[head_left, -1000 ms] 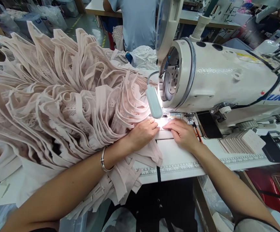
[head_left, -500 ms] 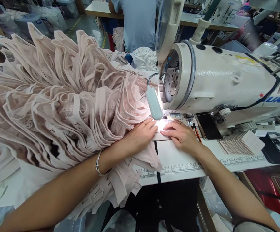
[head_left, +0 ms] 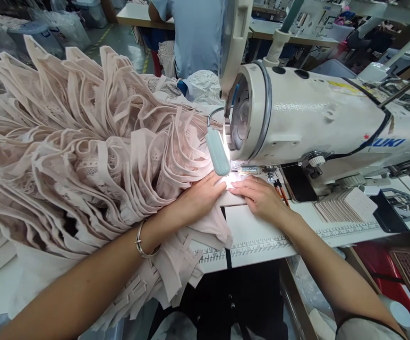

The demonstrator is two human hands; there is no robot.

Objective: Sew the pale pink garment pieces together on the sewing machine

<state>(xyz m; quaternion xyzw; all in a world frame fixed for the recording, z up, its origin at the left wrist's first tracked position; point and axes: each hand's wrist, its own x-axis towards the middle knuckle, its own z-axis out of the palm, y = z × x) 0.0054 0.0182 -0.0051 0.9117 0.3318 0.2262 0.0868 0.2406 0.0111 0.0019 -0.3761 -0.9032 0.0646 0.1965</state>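
Observation:
My left hand [head_left: 202, 197] is closed on pale pink fabric [head_left: 234, 200] just below the lamp of the sewing machine [head_left: 297, 113]. My right hand [head_left: 261, 198] pinches the same cloth from the right, its fingertips almost touching my left thumb. A small pale green lamp [head_left: 217, 152] lights this spot brightly, and glare washes out the cloth under the fingers. The needle is hidden behind the lamp and hands. A big heap of pale pink lace-trimmed garments [head_left: 120, 160] lies against my left forearm, with strap ends hanging over the table's front edge.
A ruler strip [head_left: 261, 246] runs along the table's front edge. Orange-handled tools [head_left: 282, 192], a dark phone [head_left: 300, 183] and a stack of pale fabric pieces [head_left: 345, 205] lie right of my hands. A co-worker in blue [head_left: 200, 38] sits beyond the machine.
My fingertips have come closer together at the cloth, the right hand nearer the left. The machine's round end part looks blurred now. The whole view has shifted slightly.

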